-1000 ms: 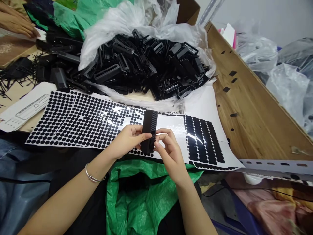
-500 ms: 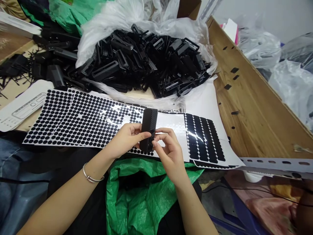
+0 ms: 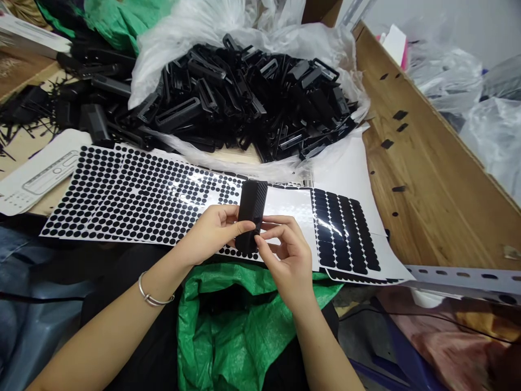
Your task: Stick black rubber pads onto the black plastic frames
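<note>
A black plastic part (image 3: 251, 203) with a ribbed, carbon-like side stands nearly upright before me, above sheets of stickers. My left hand (image 3: 211, 231) grips it from the left, thumb across its front and fingers behind. On its lower right edge press the thumb and fingertips of my right hand (image 3: 288, 252), closed in a pinch. Whether a small sticker lies under those fingertips is hidden. Behind the hands is a sheet of round black stickers (image 3: 158, 201). To the right lies a sheet of oblong black stickers (image 3: 345, 231), partly peeled to bare white backing.
A heap of similar black parts (image 3: 244, 98) lies in a clear plastic bag (image 3: 195, 32) at the back. A green woven sack (image 3: 232, 336) hangs open below my hands. On the right rises a wooden board (image 3: 423, 157); a white printed card (image 3: 40, 171) lies left.
The lower end of the black part has turned slightly, and my right fingertips now press closer against its edge. The view has shifted a little; both hands keep their places.
</note>
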`<act>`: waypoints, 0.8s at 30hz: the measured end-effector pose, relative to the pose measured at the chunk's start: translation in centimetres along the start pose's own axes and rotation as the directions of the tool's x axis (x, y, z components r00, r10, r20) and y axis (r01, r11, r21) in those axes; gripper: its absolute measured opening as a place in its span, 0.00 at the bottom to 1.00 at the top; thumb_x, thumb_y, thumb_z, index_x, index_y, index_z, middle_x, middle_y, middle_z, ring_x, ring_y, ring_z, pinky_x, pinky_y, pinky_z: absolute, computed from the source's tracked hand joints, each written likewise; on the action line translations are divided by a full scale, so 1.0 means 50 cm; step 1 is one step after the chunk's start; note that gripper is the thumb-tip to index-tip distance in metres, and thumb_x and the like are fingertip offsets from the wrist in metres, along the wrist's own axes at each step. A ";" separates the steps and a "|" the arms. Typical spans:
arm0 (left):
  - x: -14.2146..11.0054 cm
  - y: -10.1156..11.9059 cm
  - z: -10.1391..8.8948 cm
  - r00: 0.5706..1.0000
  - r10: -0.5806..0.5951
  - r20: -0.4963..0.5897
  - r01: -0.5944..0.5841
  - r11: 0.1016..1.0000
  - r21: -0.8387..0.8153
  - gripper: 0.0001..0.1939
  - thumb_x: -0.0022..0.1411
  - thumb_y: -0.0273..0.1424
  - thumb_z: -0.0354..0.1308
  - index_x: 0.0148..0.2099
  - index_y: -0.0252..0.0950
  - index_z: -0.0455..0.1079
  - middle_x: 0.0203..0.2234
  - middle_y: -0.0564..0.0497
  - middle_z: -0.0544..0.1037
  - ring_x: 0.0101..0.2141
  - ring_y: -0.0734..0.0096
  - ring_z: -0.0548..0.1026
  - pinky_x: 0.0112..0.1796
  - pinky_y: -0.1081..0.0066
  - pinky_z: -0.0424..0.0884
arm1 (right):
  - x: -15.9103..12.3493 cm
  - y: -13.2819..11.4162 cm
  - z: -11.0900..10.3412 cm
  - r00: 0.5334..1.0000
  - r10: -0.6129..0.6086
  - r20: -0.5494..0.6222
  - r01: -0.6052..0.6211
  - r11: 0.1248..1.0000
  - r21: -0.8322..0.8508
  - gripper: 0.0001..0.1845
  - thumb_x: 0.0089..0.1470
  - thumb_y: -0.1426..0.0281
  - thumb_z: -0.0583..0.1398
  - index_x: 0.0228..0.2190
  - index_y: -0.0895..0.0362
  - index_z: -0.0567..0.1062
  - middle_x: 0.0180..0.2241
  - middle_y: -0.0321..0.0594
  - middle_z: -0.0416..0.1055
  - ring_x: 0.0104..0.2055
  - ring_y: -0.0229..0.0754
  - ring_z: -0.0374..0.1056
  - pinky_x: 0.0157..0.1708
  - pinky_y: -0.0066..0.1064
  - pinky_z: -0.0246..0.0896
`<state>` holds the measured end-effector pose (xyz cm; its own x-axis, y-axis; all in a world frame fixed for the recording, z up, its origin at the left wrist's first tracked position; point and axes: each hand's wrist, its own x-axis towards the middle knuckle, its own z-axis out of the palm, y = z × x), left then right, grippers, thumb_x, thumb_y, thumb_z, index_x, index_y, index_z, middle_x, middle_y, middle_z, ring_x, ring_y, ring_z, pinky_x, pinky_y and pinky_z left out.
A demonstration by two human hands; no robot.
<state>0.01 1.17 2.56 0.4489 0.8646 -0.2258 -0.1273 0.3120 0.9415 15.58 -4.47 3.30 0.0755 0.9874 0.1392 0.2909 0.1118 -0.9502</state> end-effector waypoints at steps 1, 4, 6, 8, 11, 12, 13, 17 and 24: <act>-0.001 0.000 0.000 1.000 0.002 0.001 -0.002 1.000 -0.001 0.17 0.50 0.41 0.68 0.38 0.33 0.77 0.28 0.49 0.79 0.27 0.71 0.75 0.23 0.76 0.71 | -0.001 0.001 0.002 1.000 -0.007 -0.012 0.007 1.000 0.003 0.07 0.55 0.69 0.62 0.26 0.54 0.72 0.42 0.42 0.67 0.46 0.45 0.69 0.33 0.32 0.76; -0.002 -0.001 0.001 1.000 -0.004 -0.010 0.004 1.000 -0.007 0.18 0.51 0.41 0.67 0.40 0.34 0.77 0.28 0.49 0.79 0.28 0.69 0.76 0.25 0.75 0.73 | -0.005 0.004 0.010 0.997 -0.042 -0.066 0.041 0.999 -0.016 0.10 0.55 0.68 0.62 0.23 0.55 0.71 0.42 0.43 0.69 0.47 0.46 0.70 0.33 0.34 0.76; -0.002 -0.001 0.000 1.000 -0.009 -0.022 0.009 1.000 -0.003 0.18 0.51 0.41 0.67 0.40 0.34 0.77 0.29 0.48 0.80 0.29 0.68 0.77 0.25 0.74 0.73 | -0.007 0.006 0.015 0.992 -0.072 -0.102 0.067 0.996 -0.057 0.11 0.55 0.68 0.62 0.23 0.54 0.70 0.41 0.43 0.71 0.47 0.47 0.71 0.33 0.36 0.76; -0.001 -0.001 -0.002 1.000 -0.014 -0.021 0.015 1.000 0.003 0.18 0.52 0.41 0.66 0.41 0.34 0.78 0.31 0.47 0.81 0.30 0.67 0.77 0.25 0.75 0.73 | -0.007 0.009 0.017 0.983 -0.098 -0.154 0.086 0.993 -0.086 0.12 0.54 0.68 0.63 0.22 0.54 0.69 0.39 0.43 0.72 0.45 0.47 0.72 0.34 0.38 0.76; 0.000 -0.001 -0.005 1.000 -0.023 0.009 0.023 1.000 -0.003 0.17 0.52 0.41 0.66 0.41 0.35 0.78 0.33 0.47 0.81 0.31 0.67 0.77 0.25 0.75 0.73 | 0.002 0.015 0.014 0.969 -0.076 -0.235 0.077 0.997 -0.009 0.15 0.48 0.67 0.68 0.22 0.54 0.66 0.39 0.42 0.73 0.41 0.46 0.74 0.36 0.39 0.76; 0.000 -0.001 -0.005 1.000 -0.023 0.020 0.023 1.000 -0.008 0.17 0.53 0.41 0.66 0.41 0.35 0.78 0.33 0.46 0.81 0.31 0.67 0.77 0.25 0.75 0.73 | 0.007 0.017 0.011 0.973 -0.048 -0.227 0.061 0.997 0.049 0.15 0.47 0.65 0.69 0.24 0.54 0.66 0.42 0.42 0.73 0.41 0.46 0.74 0.37 0.40 0.75; 0.001 -0.002 -0.005 0.999 -0.023 0.030 0.023 1.000 -0.012 0.17 0.53 0.41 0.65 0.42 0.35 0.78 0.34 0.46 0.81 0.32 0.67 0.78 0.25 0.75 0.73 | 0.012 0.020 0.009 0.981 -0.019 -0.192 0.041 0.993 0.110 0.15 0.46 0.63 0.69 0.28 0.53 0.68 0.46 0.43 0.73 0.43 0.46 0.74 0.39 0.40 0.75; 0.000 -0.004 0.000 0.998 -0.023 0.064 0.024 1.000 -0.013 0.17 0.53 0.40 0.66 0.41 0.34 0.78 0.33 0.46 0.80 0.32 0.67 0.77 0.25 0.77 0.73 | 0.030 0.034 0.008 0.996 0.055 0.075 -0.071 0.969 0.237 0.21 0.51 0.56 0.64 0.44 0.51 0.70 0.51 0.43 0.72 0.51 0.47 0.70 0.48 0.40 0.70; 0.007 -0.012 -0.004 0.999 -0.013 0.042 0.017 0.997 -0.076 0.19 0.47 0.42 0.69 0.37 0.33 0.78 0.31 0.46 0.80 0.29 0.70 0.76 0.22 0.78 0.71 | 0.032 0.047 0.024 0.953 0.081 0.291 -0.188 0.913 0.362 0.24 0.53 0.58 0.63 0.51 0.50 0.68 0.46 0.38 0.73 0.50 0.43 0.69 0.52 0.36 0.66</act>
<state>0.07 1.39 1.88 0.4874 0.8430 -0.2277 -0.1864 0.3552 0.9160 15.25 -2.49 0.94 -0.1819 0.9830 -0.0257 -0.0936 -0.0433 -0.9947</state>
